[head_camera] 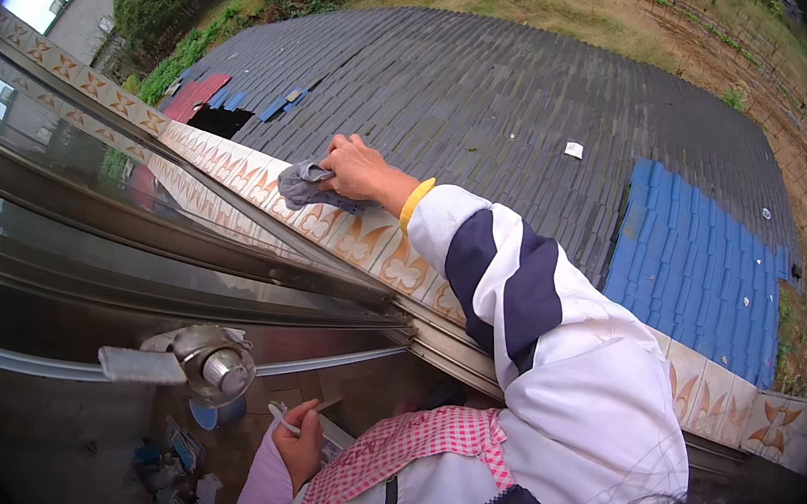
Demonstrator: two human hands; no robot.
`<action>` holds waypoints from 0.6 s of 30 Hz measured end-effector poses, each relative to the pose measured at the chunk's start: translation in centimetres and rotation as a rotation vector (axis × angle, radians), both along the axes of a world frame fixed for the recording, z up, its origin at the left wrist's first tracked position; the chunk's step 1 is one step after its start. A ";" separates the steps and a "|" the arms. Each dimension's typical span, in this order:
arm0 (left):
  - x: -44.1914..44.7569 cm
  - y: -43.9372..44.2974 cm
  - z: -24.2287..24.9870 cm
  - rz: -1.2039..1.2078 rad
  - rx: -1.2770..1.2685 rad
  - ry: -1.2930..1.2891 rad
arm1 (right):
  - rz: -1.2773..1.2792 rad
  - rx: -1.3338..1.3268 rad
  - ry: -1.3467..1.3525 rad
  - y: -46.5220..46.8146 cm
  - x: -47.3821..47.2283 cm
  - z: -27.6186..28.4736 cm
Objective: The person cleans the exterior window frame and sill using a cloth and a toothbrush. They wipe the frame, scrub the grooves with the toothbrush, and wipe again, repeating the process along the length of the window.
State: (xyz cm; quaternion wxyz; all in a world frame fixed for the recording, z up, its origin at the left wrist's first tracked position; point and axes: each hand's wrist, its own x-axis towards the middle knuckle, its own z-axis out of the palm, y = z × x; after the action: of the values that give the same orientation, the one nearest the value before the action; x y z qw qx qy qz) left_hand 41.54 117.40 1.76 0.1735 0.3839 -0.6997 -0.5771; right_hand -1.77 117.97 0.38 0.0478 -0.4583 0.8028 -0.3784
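My right hand (355, 168) reaches out through the window opening and grips a crumpled grey cloth (303, 185). The cloth rests on the tiled outer sill (363, 241), which has an orange-brown pattern. A yellow cuff (417, 204) shows at that wrist. Lower down, inside the room, my left hand (301, 442) is closed around a white handle (283, 417); what the handle belongs to is mostly hidden. The metal window track (449, 344) runs under my right arm.
Sliding glass panes with brown metal frames (150, 221) stand at left, beside a metal fitting with a knob (208, 368). Outside, below the sill, lies a dark tiled roof (482, 103) with a blue section (700, 266) and a hole (221, 121). Various items (178, 458) lie on the floor.
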 end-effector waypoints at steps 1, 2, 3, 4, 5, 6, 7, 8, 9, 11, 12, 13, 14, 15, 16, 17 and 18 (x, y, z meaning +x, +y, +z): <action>0.5 -0.2 0.1 0.035 -0.038 -0.026 | 0.061 0.064 0.011 -1.7 0.3 -1.1; 0.8 -0.4 0.1 0.066 -0.063 -0.022 | 0.123 0.116 0.031 -3.2 0.7 -2.0; 1.1 -0.6 0.2 0.093 -0.079 -0.020 | 0.178 0.207 0.043 -4.4 1.1 -2.8; 1.4 -0.6 0.2 0.114 -0.071 -0.023 | 0.206 0.212 0.084 -5.1 1.7 -3.6; 1.3 -0.6 0.1 0.131 -0.051 -0.026 | 0.216 0.182 0.113 -5.6 1.6 -4.0; 1.3 -0.6 0.1 0.135 -0.002 -0.014 | 0.225 0.200 0.122 -5.7 1.6 -4.3; 1.1 -0.5 0.0 0.139 -0.027 -0.020 | 0.230 0.223 0.128 -5.3 1.6 -4.5; 0.5 -0.4 -0.4 0.136 -0.021 -0.003 | 0.243 0.173 0.088 -4.6 1.4 -4.5; 0.0 -0.2 -0.7 0.140 0.007 0.010 | 0.277 0.179 0.081 -3.5 1.6 -4.5; -1.1 0.1 -1.1 0.067 0.009 0.007 | 0.326 0.217 0.070 0.1 1.8 -4.4; -1.7 0.2 -1.4 0.043 0.032 0.013 | 0.317 0.191 0.064 2.6 2.4 -4.3; -2.3 0.5 -1.7 0.018 0.059 0.022 | 0.308 0.201 0.023 5.3 3.1 -4.1; -3.0 0.9 -2.1 -0.003 0.060 0.031 | 0.296 0.197 0.006 8.0 3.9 -3.8; -3.5 1.3 -2.5 -0.026 0.056 0.039 | 0.277 0.227 -0.027 11.1 4.9 -3.6; -4.0 1.7 -2.9 -0.049 0.060 0.047 | 0.263 0.268 -0.026 14.4 5.9 -3.3; -4.5 2.2 -3.3 -0.071 0.065 0.054 | 0.253 0.293 -0.027 17.6 7.1 -2.9; -5.0 2.6 -3.8 -0.077 0.061 0.070 | 0.227 0.358 -0.042 20.9 8.4 -2.5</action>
State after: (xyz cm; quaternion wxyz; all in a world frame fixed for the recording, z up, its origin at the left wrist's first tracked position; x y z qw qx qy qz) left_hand 36.52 120.00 -2.03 0.1639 0.3414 -0.6893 -0.6175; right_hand 6.60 138.89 -2.16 0.1874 -0.5221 0.7993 -0.2312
